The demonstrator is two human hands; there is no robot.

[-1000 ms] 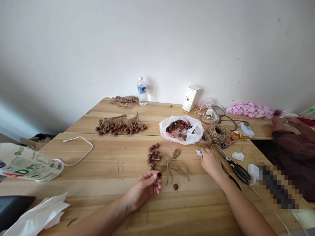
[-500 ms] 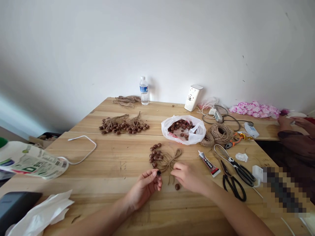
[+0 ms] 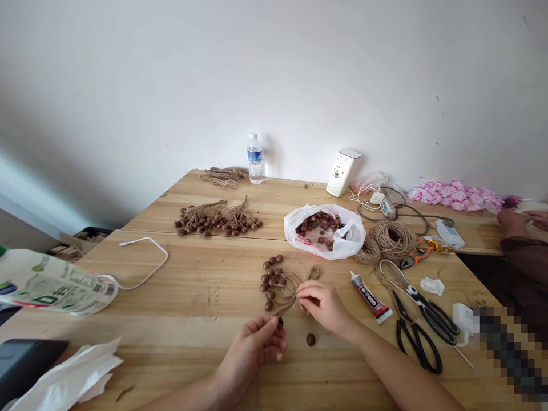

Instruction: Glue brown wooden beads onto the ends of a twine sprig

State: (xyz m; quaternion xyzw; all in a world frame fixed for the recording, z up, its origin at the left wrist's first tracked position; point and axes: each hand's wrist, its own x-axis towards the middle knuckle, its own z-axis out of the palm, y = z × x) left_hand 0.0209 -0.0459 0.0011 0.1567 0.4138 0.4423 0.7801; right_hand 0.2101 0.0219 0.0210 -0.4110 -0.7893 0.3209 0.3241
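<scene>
Toward the table's point(image 3: 192, 354) near edge, the left hand point(image 3: 252, 348) is pinching a brown bead point(image 3: 280, 322), dark side showing, between thumb and fingers. A loose bead point(image 3: 310, 339) is lying just right of it. Slightly farther, the right hand point(image 3: 325, 308) is pinching at the looped cord bundle point(image 3: 291, 285), which is lying mid-table with beads at its left; which strand, can't tell. Change: a second ago the right hand was at the glue tube point(image 3: 371, 298), now lying apart, toward the right edge. So work is probably shifting from glue to cord. Beyond, a white bag point(image 3: 357, 237) is holding more beads; beaded bunches point(image 3: 218, 220) are lying toward the far-left corner.
</scene>
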